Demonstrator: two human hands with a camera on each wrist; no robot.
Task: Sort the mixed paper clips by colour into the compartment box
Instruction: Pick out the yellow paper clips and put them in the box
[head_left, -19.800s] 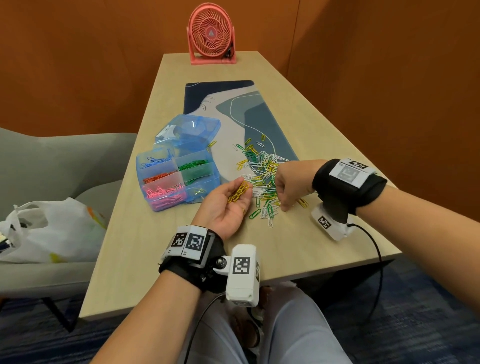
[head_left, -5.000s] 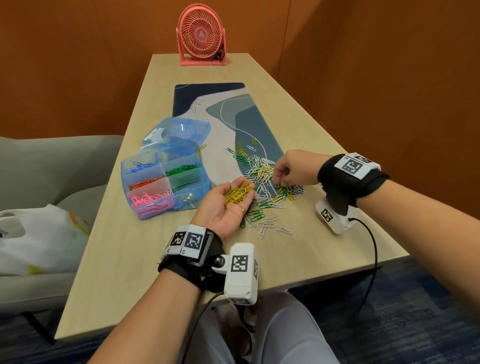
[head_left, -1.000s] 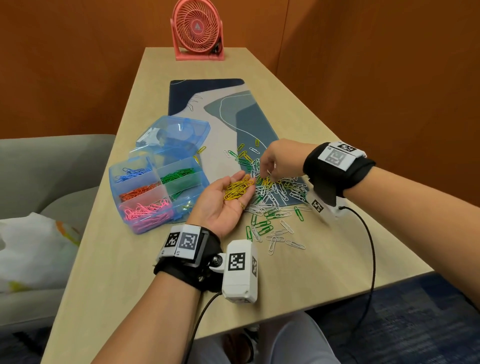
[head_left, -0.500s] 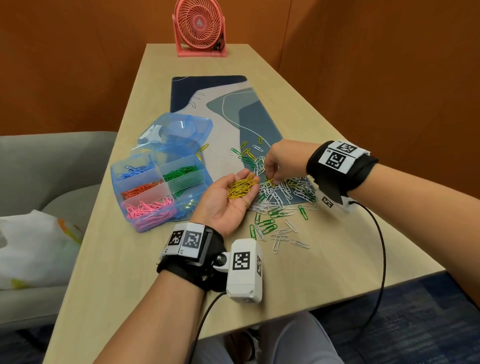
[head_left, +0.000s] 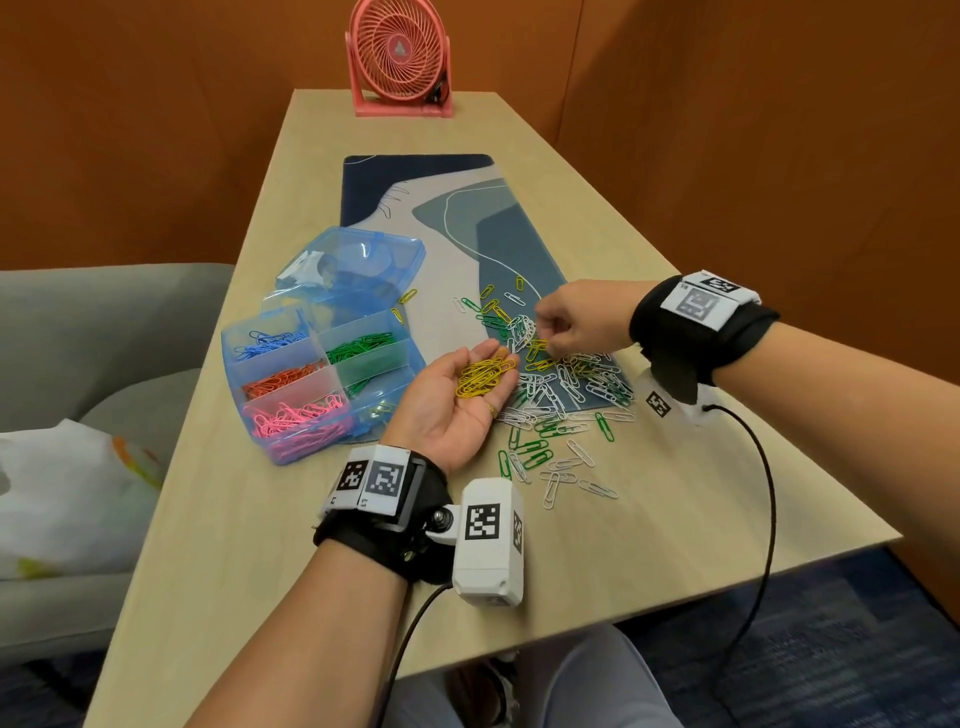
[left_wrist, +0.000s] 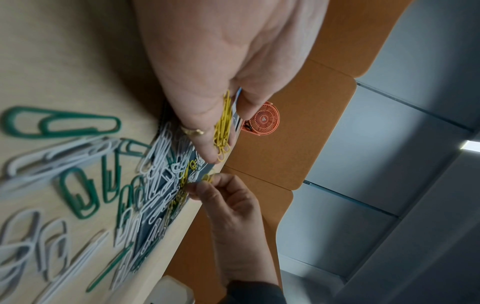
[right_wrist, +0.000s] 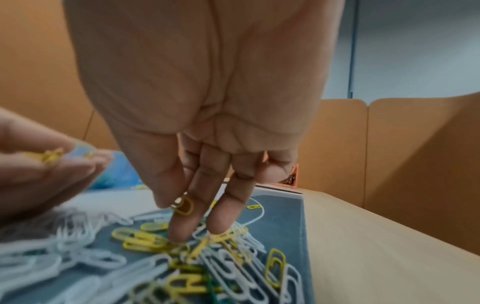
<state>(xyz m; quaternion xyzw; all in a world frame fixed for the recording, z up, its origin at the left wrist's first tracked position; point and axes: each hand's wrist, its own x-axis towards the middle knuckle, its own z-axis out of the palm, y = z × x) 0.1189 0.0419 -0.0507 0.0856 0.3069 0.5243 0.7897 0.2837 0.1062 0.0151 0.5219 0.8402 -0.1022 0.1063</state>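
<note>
My left hand (head_left: 470, 392) lies palm up on the table with a bunch of yellow clips (head_left: 480, 376) resting on its fingers (left_wrist: 207, 131). Just beyond it, my right hand (head_left: 563, 325) hovers over the mixed pile (head_left: 566, 384) of white, green and yellow clips and pinches one yellow paper clip (right_wrist: 185, 206) between thumb and forefinger. The blue compartment box (head_left: 229, 358) stands open at the left, its lid (head_left: 353, 262) folded back. It holds blue clips (head_left: 265, 343), green clips (head_left: 363, 345), orange clips (head_left: 275, 382) and pink clips (head_left: 296, 418) in separate compartments.
The pile lies on the near end of a patterned desk mat (head_left: 441, 208). A pink fan (head_left: 399, 57) stands at the table's far end. A grey chair (head_left: 104, 322) with a white bag (head_left: 62, 499) is at the left. A black cable (head_left: 769, 493) hangs off the right edge.
Over twenty seconds the yellow bunch on my left palm has grown and the pile has spread. In the last second my right hand stayed at the pile picking; my left hand kept still.
</note>
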